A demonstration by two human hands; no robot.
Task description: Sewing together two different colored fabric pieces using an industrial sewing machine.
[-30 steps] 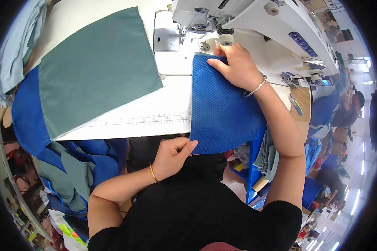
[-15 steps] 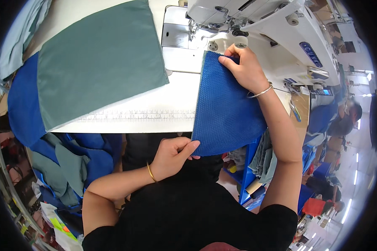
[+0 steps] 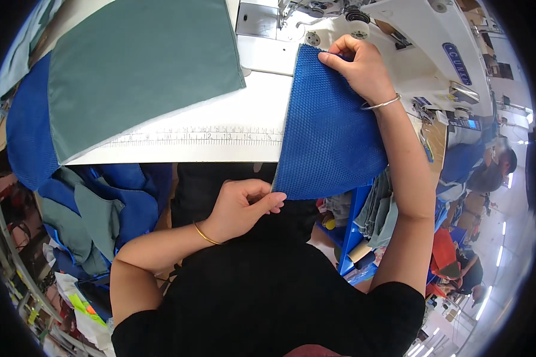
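A blue mesh fabric piece (image 3: 333, 125) hangs over the table's front edge, stretched between my two hands. My right hand (image 3: 358, 64) pinches its top edge close to the sewing machine. Down at the near left corner, my left hand (image 3: 244, 205) grips the fabric between thumb and fingers. A thin grey-green layer shows along the piece's left edge. Beyond its top stands the white sewing machine (image 3: 426, 41), with its metal plate (image 3: 259, 21) left of the fabric. To the left lies a large grey-green fabric panel (image 3: 143, 71), joined or overlapping with blue mesh (image 3: 30, 128).
A printed ruler scale (image 3: 208, 137) runs along the white table's front edge. Blue and grey-green pieces (image 3: 101, 208) are heaped below at left. A blue shelf (image 3: 352, 232) with folded cloth stands below right. Snips (image 3: 426, 146) lie at the table's right. Other people sit far right.
The table, machine and fabrics appear higher in the picture, as the view has shifted. Both hands keep their hold on the blue mesh piece at the same two places.
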